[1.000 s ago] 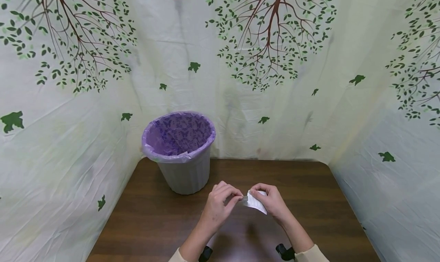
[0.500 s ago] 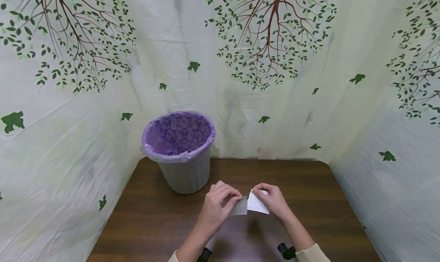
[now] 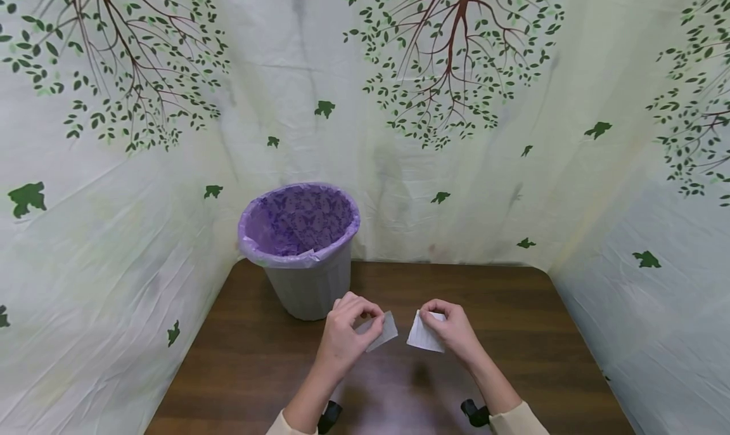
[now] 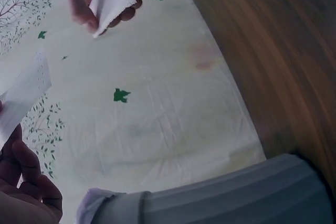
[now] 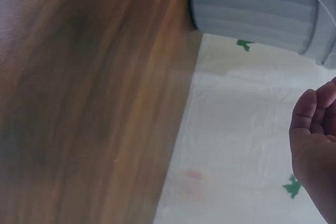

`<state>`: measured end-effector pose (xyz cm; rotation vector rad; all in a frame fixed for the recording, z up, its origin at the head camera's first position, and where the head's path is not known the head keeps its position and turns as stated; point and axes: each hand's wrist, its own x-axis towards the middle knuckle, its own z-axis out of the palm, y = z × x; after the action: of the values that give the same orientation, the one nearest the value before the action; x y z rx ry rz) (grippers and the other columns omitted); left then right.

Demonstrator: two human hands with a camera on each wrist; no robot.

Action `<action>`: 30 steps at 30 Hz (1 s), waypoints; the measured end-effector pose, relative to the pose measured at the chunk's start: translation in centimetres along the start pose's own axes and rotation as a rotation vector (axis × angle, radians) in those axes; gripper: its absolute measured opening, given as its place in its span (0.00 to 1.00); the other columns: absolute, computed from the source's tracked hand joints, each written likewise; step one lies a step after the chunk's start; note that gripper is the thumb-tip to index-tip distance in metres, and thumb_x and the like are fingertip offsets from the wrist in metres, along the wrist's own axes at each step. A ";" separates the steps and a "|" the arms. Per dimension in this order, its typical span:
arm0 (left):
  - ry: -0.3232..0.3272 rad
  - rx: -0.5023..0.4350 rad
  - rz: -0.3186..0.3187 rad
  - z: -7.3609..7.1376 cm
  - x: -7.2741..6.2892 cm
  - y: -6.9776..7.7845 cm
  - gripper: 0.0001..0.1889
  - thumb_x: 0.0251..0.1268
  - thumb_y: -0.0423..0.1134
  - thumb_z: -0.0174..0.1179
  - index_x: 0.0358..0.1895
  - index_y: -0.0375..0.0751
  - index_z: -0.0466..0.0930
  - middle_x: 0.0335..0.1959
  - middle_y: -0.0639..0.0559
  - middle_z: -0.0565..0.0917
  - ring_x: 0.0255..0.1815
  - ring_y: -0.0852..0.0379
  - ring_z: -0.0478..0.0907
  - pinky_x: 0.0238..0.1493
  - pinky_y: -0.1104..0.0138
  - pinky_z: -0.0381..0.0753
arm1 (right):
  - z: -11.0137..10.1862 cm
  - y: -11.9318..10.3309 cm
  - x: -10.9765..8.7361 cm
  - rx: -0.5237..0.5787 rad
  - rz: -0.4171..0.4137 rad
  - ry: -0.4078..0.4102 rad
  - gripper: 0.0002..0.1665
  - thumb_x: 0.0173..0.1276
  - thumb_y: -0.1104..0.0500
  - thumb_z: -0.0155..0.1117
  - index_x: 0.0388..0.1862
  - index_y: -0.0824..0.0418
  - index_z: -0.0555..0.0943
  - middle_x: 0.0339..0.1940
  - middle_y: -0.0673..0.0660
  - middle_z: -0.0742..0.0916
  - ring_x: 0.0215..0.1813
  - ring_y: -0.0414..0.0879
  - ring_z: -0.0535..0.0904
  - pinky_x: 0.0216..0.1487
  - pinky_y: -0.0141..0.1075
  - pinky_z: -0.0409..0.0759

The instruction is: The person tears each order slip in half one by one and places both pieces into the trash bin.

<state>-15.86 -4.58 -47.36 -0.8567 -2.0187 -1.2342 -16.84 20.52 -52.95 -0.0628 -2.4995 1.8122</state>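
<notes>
My left hand (image 3: 345, 330) pinches a small greyish piece of paper (image 3: 389, 328) between thumb and fingertips, above the table. A short gap to its right, my right hand (image 3: 454, 330) pinches a whiter piece of paper (image 3: 423, 337). The two pieces are apart. In the left wrist view, the right hand's paper (image 4: 113, 1) has a rough, torn-looking lower edge, while the left hand's paper (image 4: 26, 95) reaches in from the left with faint print on it. The right wrist view has curled fingers of my right hand (image 5: 315, 124) at its edge; its paper is hidden there.
A grey bin (image 3: 310, 286) lined with a purple butterfly-patterned bag (image 3: 245, 241) stands at the table's back left, just beyond my left hand. Brown wooden table (image 3: 502, 308) lies beneath. A white curtain (image 3: 388, 232) with printed trees and leaves hangs behind and at both sides.
The paper has come apart into two pieces, one in each hand. My left hand has moved left with its piece, widening the gap; the right hand has stayed nearly still.
</notes>
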 end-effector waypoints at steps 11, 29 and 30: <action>0.035 0.074 -0.043 -1.8 1.0 -1.7 0.10 0.53 0.26 0.74 0.31 0.47 0.86 0.26 0.58 0.84 0.31 0.62 0.73 0.38 0.71 0.65 | 0.8 -3.6 0.5 -0.051 -0.147 0.007 0.02 0.69 0.63 0.70 0.35 0.58 0.86 0.35 0.52 0.88 0.36 0.41 0.80 0.39 0.32 0.78; 0.105 0.081 -0.117 -5.9 5.7 -1.5 0.08 0.59 0.26 0.71 0.32 0.45 0.87 0.30 0.53 0.87 0.35 0.57 0.80 0.57 0.51 0.80 | 2.4 -11.3 3.9 -0.032 -0.315 -0.040 0.03 0.72 0.59 0.69 0.38 0.57 0.87 0.39 0.54 0.90 0.43 0.46 0.82 0.46 0.35 0.79; 0.110 0.078 -0.111 -6.1 5.9 -1.5 0.08 0.59 0.26 0.71 0.32 0.44 0.87 0.30 0.53 0.88 0.35 0.57 0.80 0.57 0.50 0.81 | 2.5 -11.7 4.1 -0.032 -0.323 -0.041 0.03 0.72 0.59 0.68 0.38 0.57 0.87 0.39 0.54 0.90 0.44 0.45 0.82 0.47 0.35 0.79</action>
<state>-19.58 -9.45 -41.27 -0.6334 -2.0342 -1.2260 -21.09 14.74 -42.51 0.3584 -2.3929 1.6577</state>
